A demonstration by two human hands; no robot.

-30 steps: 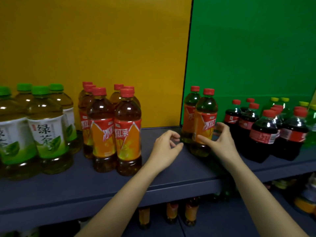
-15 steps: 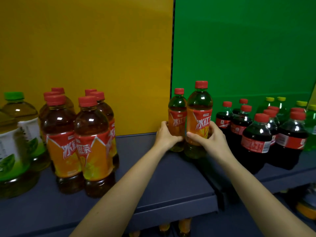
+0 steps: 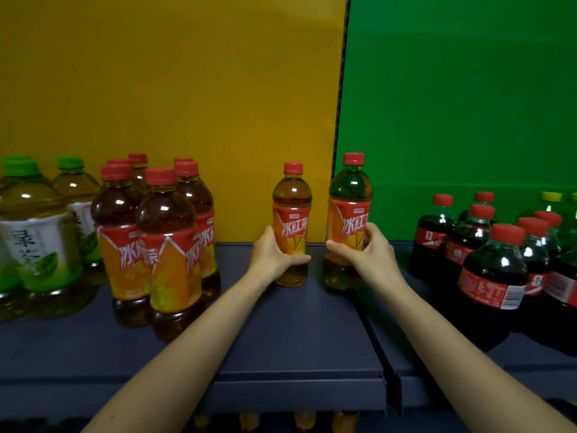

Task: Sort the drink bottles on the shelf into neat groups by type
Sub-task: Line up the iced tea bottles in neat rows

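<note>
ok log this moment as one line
left hand: grips left iced tea bottle | right hand: grips right iced tea bottle | both upright, apart, between iced tea group and cola group

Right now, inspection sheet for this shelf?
Surface: dark blue metal shelf, seam between two sections.
Job's things: orange-labelled, red-capped plastic tea bottles: left held bottle and right held bottle, upright, apart; matching tea group left; green-capped green tea bottles far left; red-capped dark cola bottles right.
Clutter: nothing seen.
Hands: left hand grips left held bottle; right hand grips right held bottle.
Cables: nothing seen.
Surroundings: yellow back panel, green back panel.
</note>
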